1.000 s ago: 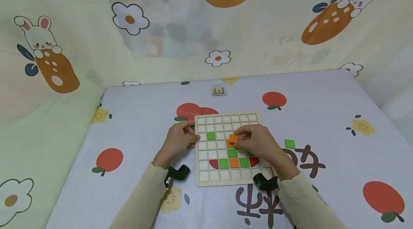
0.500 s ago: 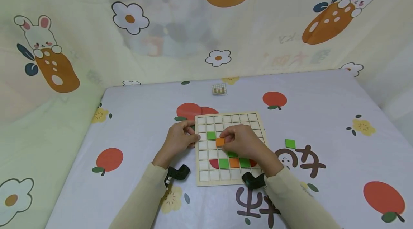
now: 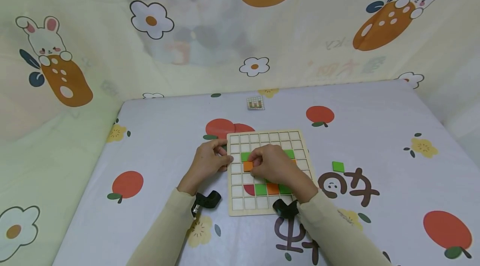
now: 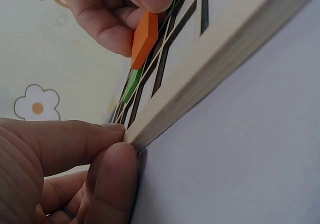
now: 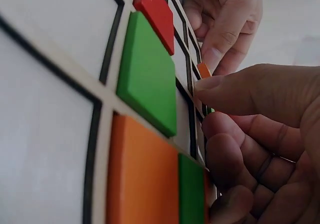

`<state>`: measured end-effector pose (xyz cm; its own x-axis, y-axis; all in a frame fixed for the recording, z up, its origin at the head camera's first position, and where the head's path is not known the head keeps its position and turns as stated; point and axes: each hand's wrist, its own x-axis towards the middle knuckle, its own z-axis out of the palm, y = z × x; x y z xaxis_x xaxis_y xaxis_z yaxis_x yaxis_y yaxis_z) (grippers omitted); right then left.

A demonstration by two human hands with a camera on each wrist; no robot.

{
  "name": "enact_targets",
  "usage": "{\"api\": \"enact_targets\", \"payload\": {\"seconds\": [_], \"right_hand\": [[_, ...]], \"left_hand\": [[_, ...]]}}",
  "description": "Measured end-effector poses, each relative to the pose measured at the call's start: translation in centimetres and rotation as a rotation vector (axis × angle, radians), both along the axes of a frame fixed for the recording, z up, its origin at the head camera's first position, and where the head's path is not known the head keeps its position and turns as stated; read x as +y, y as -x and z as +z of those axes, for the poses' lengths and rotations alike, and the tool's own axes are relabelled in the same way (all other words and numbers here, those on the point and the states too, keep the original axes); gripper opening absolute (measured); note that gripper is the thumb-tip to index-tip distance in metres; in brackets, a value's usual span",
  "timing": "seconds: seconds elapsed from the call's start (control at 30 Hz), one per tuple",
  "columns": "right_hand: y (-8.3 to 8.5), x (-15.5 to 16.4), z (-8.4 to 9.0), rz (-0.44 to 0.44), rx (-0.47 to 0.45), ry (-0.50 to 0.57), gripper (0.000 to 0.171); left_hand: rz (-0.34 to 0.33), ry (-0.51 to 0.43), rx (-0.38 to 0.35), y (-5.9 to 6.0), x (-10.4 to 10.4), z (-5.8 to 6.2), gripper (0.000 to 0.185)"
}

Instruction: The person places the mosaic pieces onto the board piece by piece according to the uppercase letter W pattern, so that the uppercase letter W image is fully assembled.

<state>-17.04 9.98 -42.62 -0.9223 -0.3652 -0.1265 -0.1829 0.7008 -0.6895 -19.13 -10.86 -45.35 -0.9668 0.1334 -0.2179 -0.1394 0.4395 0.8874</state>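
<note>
A wooden grid board [image 3: 238, 204] lies flat on the table. My left hand [image 3: 206, 161] grips its left edge between thumb and finger. My right hand [image 3: 276, 166] pinches a square orange tile [image 3: 248, 166] over the board's left part, just below a seated green tile [image 3: 245, 156]; in the left wrist view the orange tile [image 4: 145, 40] tilts at the grid. Lower on the board, a row holds a rounded red piece [image 3: 249, 190], a green tile [image 3: 260, 189], an orange tile [image 3: 273, 189] and another green tile [image 3: 285, 189]. My right hand covers the board's middle.
One loose green tile [image 3: 338, 166] lies on the table right of the board. Behind the board is a small printed grid card [image 3: 256, 103]. Black wrist devices [image 3: 286, 209] sit at both wrists, the right one over the board's front edge. A patterned curtain [image 3: 202, 74] hangs behind the table.
My right hand has moved left across the board with the orange tile, uncovering green and orange tiles on the right. My left hand has stayed at the board's edge.
</note>
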Motion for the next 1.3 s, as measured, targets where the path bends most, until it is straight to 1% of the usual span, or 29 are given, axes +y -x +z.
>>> {"api": "enact_targets", "payload": {"seconds": [0.13,0.57,0.87,1.13,1.3], "right_hand": [[-0.01,-0.23,-0.09,0.001,0.007,-0.013,0.016],[-0.15,-0.52,-0.27,-0.027,-0.032,-0.017,0.016],[-0.31,-0.47,-0.23,-0.035,-0.014,-0.005,0.016],[-0.49,-0.50,-0.24,-0.052,-0.028,0.003,0.018],[-0.51,-0.53,-0.37,-0.056,-0.024,-0.010,0.019]], "left_hand": [[-0.001,-0.003,0.003,-0.09,0.02,0.15,0.056],[-0.006,-0.003,0.023,-0.06,-0.07,-0.01,0.056],[-0.017,-0.021,0.054,-0.06,-0.07,-0.18,0.055],[-0.012,-0.026,0.044,-0.06,-0.06,-0.20,0.054],[-0.006,-0.010,0.038,-0.09,-0.03,-0.13,0.055]]}}
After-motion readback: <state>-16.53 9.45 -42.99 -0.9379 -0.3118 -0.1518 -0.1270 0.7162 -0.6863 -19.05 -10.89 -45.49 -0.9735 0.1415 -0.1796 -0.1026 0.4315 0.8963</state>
